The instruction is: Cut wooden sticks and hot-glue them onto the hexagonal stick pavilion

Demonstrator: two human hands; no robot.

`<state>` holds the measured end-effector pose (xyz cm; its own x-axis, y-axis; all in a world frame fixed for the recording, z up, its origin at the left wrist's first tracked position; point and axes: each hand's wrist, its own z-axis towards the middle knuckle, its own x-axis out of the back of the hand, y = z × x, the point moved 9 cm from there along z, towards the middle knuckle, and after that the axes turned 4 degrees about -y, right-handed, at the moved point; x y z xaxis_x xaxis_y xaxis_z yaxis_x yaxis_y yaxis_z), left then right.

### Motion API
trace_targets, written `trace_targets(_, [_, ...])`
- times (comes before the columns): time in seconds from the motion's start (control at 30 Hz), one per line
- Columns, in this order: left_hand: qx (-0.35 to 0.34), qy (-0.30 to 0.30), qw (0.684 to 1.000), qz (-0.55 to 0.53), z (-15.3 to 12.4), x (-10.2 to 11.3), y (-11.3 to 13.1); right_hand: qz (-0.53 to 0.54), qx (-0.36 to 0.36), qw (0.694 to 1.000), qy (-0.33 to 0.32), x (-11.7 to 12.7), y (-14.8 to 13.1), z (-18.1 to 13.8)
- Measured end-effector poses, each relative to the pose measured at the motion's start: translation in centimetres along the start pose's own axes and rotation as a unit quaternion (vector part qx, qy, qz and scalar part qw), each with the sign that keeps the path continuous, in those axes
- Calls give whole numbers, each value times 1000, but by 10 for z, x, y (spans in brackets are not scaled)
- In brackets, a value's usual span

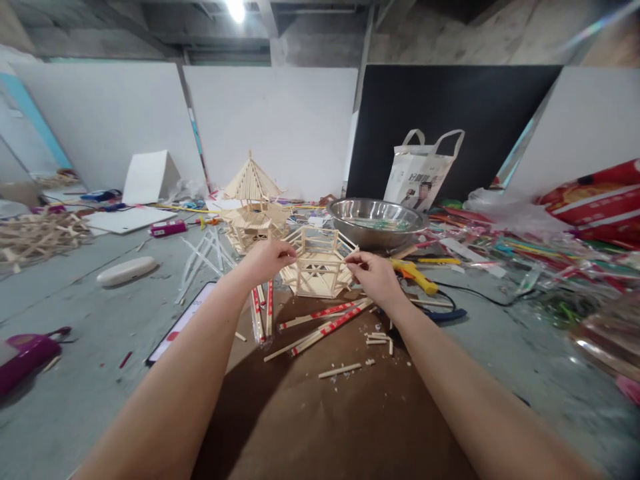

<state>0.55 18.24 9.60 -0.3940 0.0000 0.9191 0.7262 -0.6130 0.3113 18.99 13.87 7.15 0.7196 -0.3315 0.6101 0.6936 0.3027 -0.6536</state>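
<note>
A small pavilion frame built of wooden chopsticks [319, 283] stands upright in front of me, with open railings around its top. My left hand [270, 259] is at its left side, thumb and fingertips pinched at the upper frame. On the opposite side my right hand [373, 273] pinches at the upper right corner. Behind my left hand rises a finished-looking pavilion model [251, 193] with a pointed roof. Chopsticks in red-printed wrappers [330, 327] lie just nearer to me on brown board [320, 427], beside short cut pieces [377, 339].
A yellow glue gun [417, 275] with a black cord lies right of my right hand. A steel bowl [375, 213] and a white bag [420, 170] stand behind. A phone [180, 323] lies under my left forearm, and a white oblong case [127, 272] sits farther left.
</note>
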Motion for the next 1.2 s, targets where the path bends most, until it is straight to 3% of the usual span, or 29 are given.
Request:
trace_targets(0.4, [8,11,1000,-11,-1,2,-7,38,-24,999,11,-1,3,-1])
trace_targets(1.2, [14,11,1000,0,-1,3,-16,-25,4,1000,15,2,-10,-3])
